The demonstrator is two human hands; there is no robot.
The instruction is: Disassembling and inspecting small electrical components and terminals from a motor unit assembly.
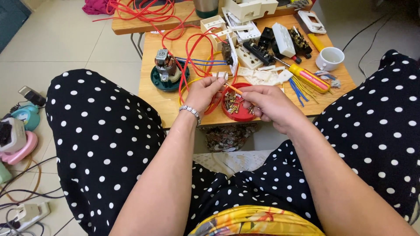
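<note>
My left hand (205, 92) is pinched shut on a small white part (220, 76) with metal prongs, held just above the table (166, 102). My right hand (267, 105) is closed around a thin orange tool (235, 90), likely a small screwdriver, whose tip points toward ten o'clock at the part. Both hover over the red lid (238, 114) full of screws (232, 104), which sits at the table's near edge. I judge I am at the point of working a screw on this part; the next move calls for a steady left grip and the tip seated squarely before any turn. Red wire (192, 48) loops away toward twelve o'clock behind my left hand, and a small motor (164, 65) on a green base stands at about ten o'clock. A yellow screwdriver (308, 76) lies at two o'clock beside a white cup (330, 57), with socket parts (262, 43) scattered beyond.
</note>
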